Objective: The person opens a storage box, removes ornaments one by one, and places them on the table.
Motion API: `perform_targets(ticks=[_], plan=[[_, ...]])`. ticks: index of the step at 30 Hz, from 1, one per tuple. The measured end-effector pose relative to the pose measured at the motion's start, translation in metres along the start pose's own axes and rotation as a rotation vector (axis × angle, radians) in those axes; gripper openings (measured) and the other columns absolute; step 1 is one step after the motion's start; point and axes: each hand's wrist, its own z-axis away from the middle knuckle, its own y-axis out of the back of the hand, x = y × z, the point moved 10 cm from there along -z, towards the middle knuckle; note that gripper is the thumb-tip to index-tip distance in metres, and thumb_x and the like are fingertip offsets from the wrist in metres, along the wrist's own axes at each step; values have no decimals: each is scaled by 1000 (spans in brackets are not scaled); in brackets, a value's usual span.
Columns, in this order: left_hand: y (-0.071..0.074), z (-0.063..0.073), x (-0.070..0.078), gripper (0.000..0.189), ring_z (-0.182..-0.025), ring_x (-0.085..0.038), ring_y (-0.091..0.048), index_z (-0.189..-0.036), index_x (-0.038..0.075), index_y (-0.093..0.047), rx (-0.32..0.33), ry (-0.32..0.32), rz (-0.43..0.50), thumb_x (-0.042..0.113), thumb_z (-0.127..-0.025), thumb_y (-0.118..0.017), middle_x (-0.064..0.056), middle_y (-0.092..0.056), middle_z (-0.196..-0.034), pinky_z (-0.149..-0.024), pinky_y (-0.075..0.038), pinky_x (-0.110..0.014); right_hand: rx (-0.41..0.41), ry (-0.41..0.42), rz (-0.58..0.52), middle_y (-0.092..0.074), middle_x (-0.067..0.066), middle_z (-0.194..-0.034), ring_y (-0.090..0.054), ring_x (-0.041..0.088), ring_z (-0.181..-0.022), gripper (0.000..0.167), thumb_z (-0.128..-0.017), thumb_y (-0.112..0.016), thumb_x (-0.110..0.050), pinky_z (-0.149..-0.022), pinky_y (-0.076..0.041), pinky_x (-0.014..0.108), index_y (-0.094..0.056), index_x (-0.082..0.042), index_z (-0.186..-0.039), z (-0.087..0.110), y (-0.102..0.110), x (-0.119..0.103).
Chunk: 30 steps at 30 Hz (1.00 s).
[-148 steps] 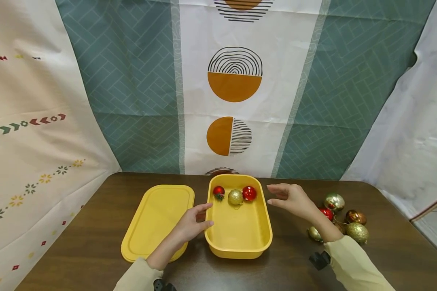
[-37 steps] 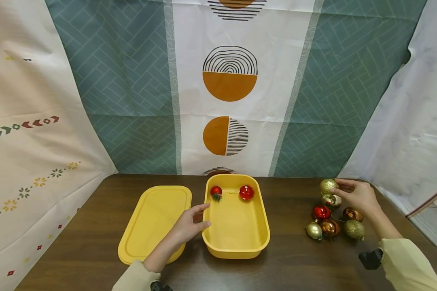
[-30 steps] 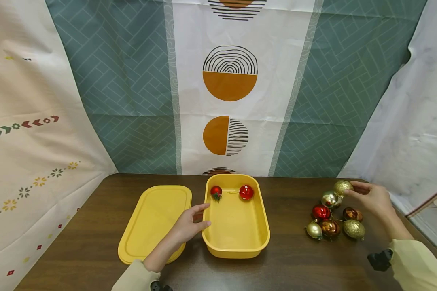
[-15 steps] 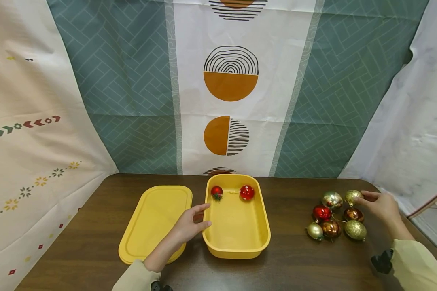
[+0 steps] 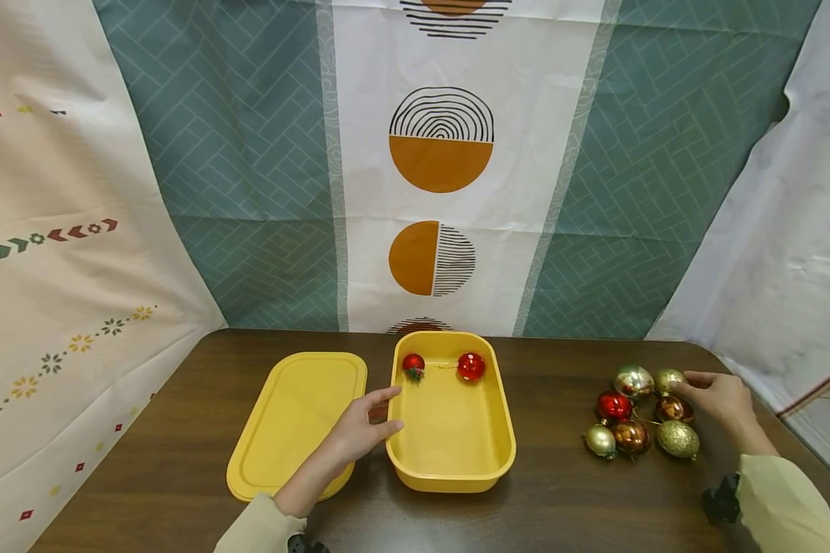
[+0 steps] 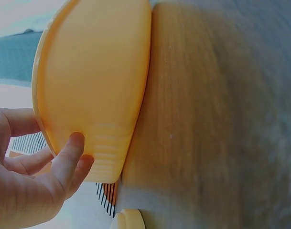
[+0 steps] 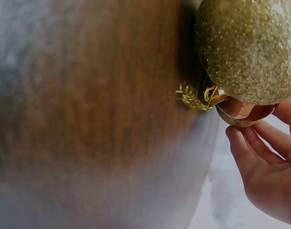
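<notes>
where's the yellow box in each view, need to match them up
Head: the yellow box stands just below the picture's middle, right of the yellow lid.
Left wrist: it fills much of the upper left, cut off by the top edge, beside the left hand.
Right wrist: not in it.
Shared landmark: the brown table, in all three.

No lettering, label, brand or number can be read on anything around the left hand [image 5: 361, 428] or the right hand [image 5: 722, 398]. The only printed marks are wordless: on the pale cloth [image 5: 48, 177] well to the left of the left hand, a row of green and dark red chevrons [image 5: 76, 231]; on the white strip of cloth [image 5: 366, 100] beyond both hands, ochre circles [image 5: 441, 164] partly drawn in black lines.
</notes>
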Motion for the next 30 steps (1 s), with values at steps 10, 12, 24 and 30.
perform_targets(ticks=[10,12,24,30], plan=[[-1,0,0,52,-115,-37,-47,-131,3,-46,-1,-1,0,7,-83,-64,-21,-49,-128,-86,-48,-41,-27,-8,-3,-52,36,-111,-44,55,-100,62,-85,-59,-40,-69,-43,51,-53,13,-115,0,-4,2],[-1,0,0,52,-115,-37,-48,-131,3,-46,-1,-5,0,7,-83,-64,-21,-49,-127,-86,-48,-41,-34,-7,-6,-52,36,-111,-44,55,-100,62,-85,-59,-40,-70,-43,51,-53,14,-116,1,-4,2],[-2,0,1,51,-115,-37,-48,-131,1,-45,-11,-16,13,6,-84,-63,-22,-48,-128,-85,-49,-40,-50,18,-31,-50,38,-114,-44,55,-101,59,-87,-57,-37,-73,-43,53,-52,13,-117,3,-2,-8],[-2,0,0,51,-115,-37,-47,-131,2,-46,-9,-12,13,6,-84,-63,-22,-48,-128,-85,-49,-40,8,67,-91,-56,35,-109,-50,50,-98,59,-88,-56,-37,-67,-48,38,-52,13,-119,5,10,-36]])
